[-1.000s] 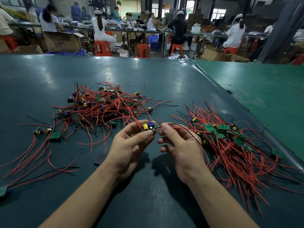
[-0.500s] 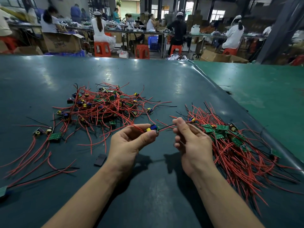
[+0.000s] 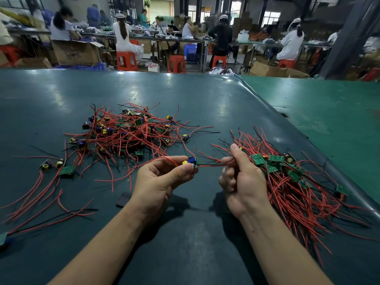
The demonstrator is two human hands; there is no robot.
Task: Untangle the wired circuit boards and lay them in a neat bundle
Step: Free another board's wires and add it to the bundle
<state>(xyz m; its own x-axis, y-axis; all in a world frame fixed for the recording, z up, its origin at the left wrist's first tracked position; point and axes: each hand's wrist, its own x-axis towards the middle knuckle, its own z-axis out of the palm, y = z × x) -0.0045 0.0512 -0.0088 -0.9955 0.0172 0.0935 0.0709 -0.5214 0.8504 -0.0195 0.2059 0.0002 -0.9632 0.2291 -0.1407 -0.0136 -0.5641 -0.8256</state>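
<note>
**Table layout, head view**

Tangled pile (image 3: 131, 132) on table (image 3: 205, 99), left of centre, behind left hand (image 3: 162, 179). Sorted bundle (image 3: 298, 186) to the right, just beside right hand (image 3: 244, 182). Small board (image 3: 190, 162) between the two hands, above the table, its wires (image 3: 209, 165) running across to right hand. Loose boards (image 3: 59, 166) and stray wires far left. Flat chip (image 3: 124, 199) left of left wrist. Second table (image 3: 329, 112) right, workers' benches behind

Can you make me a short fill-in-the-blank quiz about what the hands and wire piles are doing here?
1. The left hand pinches a small circuit board with a yellow and a ____ part.
2. The right hand grips the board's ____ wires.
3. The neater bundle lies on the ____ side.

Missing words: blue; red; right
</note>
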